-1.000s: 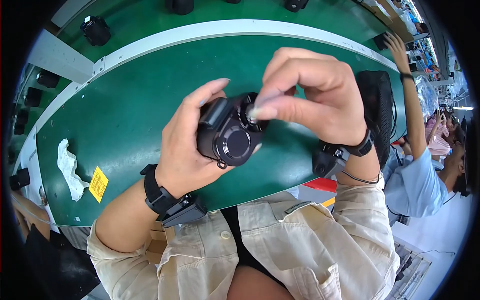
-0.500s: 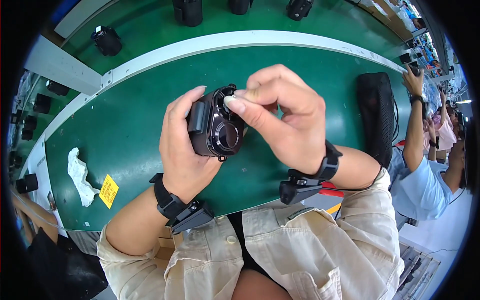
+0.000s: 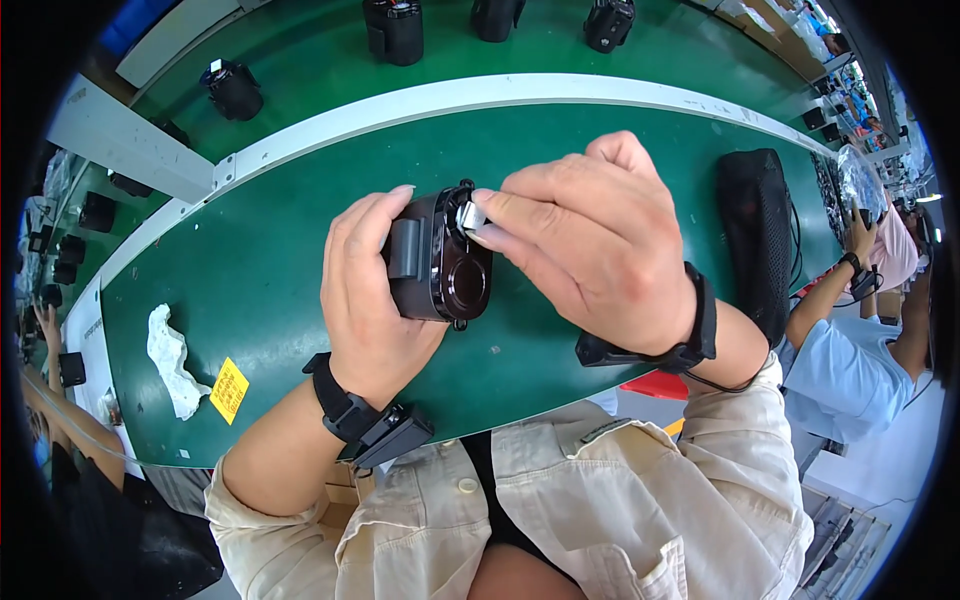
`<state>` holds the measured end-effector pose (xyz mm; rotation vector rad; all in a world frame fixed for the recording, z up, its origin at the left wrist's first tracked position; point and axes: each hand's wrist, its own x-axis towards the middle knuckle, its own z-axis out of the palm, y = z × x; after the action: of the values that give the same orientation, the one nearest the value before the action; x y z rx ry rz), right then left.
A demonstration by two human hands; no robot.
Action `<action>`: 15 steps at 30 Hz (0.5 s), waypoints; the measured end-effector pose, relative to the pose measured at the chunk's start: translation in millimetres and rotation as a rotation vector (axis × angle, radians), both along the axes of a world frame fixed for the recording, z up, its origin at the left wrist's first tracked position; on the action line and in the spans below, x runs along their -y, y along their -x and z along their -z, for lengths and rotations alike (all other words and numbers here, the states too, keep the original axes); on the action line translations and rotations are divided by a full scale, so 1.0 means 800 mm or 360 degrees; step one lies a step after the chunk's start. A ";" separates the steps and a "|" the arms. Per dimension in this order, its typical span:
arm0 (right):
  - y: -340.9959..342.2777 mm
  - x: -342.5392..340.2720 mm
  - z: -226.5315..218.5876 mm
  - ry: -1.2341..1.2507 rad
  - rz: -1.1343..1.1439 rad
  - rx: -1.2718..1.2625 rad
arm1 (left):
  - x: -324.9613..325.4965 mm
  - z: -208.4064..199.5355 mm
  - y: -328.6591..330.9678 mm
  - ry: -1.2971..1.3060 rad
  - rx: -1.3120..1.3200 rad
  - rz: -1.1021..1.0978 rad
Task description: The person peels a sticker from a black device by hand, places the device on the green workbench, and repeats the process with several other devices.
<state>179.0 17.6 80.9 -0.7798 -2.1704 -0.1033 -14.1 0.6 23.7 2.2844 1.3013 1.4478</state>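
Observation:
My left hand (image 3: 362,290) is wrapped round a small black boxy device (image 3: 428,262), tilted over the bench. One end of it faces up, with a glossy dark round part (image 3: 467,284) on the near half. At the far half of that end, my right hand (image 3: 590,235) pinches a small silvery-white piece (image 3: 472,214) between thumb and finger. The piece touches or sits at the device; my fingers partly hide how it is attached. Both wrists wear black straps with a black box.
On the green bench (image 3: 270,290) lie a crumpled white wrap (image 3: 174,362) and a yellow label (image 3: 229,391) at left. A black mesh pouch (image 3: 752,235) lies at right. Beyond the white rail (image 3: 400,108) stand several black devices (image 3: 393,32). Other people work at both sides.
My right hand has turned and drawn back slightly to the right, and the silvery-white piece now shows more. The device is still in my left hand, turned slightly.

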 end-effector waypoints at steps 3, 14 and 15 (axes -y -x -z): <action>-0.001 -0.002 0.004 -0.0053 -0.0011 -0.0004 | -0.001 -0.001 -0.001 -0.0014 -0.0055 -0.0023; 0.003 0.000 0.013 -0.0051 -0.0079 -0.0156 | 0.005 -0.002 -0.004 0.0071 0.0054 0.0055; 0.005 0.001 0.016 -0.0087 -0.0012 -0.0083 | 0.005 -0.001 -0.004 0.0076 0.0059 0.0057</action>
<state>175.3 16.7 67.9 -0.7352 -2.1122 -0.1362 -11.2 -3.7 24.5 2.2287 1.2639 1.4246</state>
